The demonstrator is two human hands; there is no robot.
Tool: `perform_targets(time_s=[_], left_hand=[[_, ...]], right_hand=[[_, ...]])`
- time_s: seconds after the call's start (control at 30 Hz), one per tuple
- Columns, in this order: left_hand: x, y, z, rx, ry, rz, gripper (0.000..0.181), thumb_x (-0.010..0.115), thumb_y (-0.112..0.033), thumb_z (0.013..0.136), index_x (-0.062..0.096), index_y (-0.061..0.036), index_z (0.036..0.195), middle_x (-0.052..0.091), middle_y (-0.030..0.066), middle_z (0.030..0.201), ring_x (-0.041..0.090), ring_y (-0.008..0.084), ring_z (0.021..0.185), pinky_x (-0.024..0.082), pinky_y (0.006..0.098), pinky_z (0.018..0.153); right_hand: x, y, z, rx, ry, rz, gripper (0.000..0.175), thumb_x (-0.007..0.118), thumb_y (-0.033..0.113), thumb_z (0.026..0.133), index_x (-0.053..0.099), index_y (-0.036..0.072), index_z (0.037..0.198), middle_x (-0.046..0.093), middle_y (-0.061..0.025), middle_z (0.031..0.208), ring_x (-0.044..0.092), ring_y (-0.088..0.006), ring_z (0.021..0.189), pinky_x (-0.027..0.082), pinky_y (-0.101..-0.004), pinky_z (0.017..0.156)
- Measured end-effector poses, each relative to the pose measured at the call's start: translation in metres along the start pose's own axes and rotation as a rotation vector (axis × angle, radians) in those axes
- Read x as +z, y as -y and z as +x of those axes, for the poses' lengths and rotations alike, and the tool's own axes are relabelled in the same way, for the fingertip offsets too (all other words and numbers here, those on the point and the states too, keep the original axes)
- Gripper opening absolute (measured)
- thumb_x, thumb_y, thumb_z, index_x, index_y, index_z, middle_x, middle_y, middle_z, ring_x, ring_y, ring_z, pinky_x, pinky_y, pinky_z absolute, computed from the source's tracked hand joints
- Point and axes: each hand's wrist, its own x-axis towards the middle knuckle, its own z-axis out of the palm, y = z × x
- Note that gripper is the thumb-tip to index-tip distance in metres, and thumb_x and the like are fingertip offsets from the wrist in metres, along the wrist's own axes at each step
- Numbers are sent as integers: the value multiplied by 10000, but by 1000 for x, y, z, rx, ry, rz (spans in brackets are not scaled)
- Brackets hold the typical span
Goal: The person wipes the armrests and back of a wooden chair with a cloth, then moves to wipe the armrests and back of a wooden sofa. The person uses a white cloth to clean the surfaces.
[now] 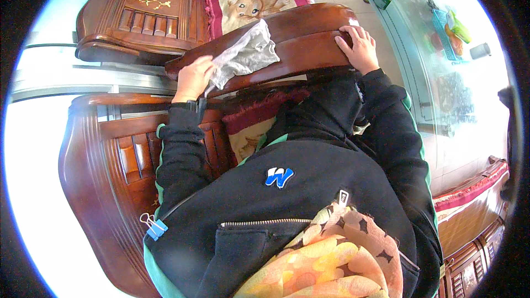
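A crumpled white cloth (248,54) lies across a glossy reddish-brown wooden surface (308,45), which looks like a wide armrest or low table between two carved seats. My left hand (194,78) is at the surface's left end, its fingers closed on the left edge of the cloth. My right hand (359,47) rests on the right end of the wood, palm down with the fingers spread, holding nothing. Both wrists are in black sleeves.
Carved wooden chair backs (140,12) stand at the left. A seat cover with an animal picture (256,0) lies beyond the wood. A glass-topped table (439,70) at the right bears a blue basket (443,35) and a cup (480,51). Another covered wooden seat (472,215) is lower right.
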Motion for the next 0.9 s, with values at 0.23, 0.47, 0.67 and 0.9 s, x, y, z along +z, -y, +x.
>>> perform_targets(time_s=[0.23,0.47,0.67,0.9], left_hand=[[33,-6,-5,-102,-159,-34,168,633,-249,896,691,-124,992,658,45,1120,611,280,1047,515,418,860],[121,-64,47,-413,-28,-271,487,494,-488,961,525,-233,1375,369,220,1486,286,525,1359,192,737,1015],[132,-158,63,-67,-168,-138,499,560,-469,924,521,-311,1396,303,160,1561,220,516,1415,105,836,981],[119,-150,67,142,-4,-153,584,506,-515,948,372,-355,1492,219,97,1613,170,429,1467,134,775,1047]], right_hand=[[-1,2,0,4,4,-1,408,575,491,917,614,198,1198,592,-65,1231,532,-300,1196,373,-468,1025],[-4,7,1,-8,-16,21,372,599,451,907,624,188,1170,604,-55,1208,545,-296,1175,376,-470,1021],[-3,8,1,-10,-18,26,349,625,420,895,628,189,1157,606,-53,1192,550,-289,1164,383,-465,1009],[0,6,1,-5,-11,8,354,616,414,901,625,186,1172,602,-57,1199,541,-290,1183,381,-463,1015]])
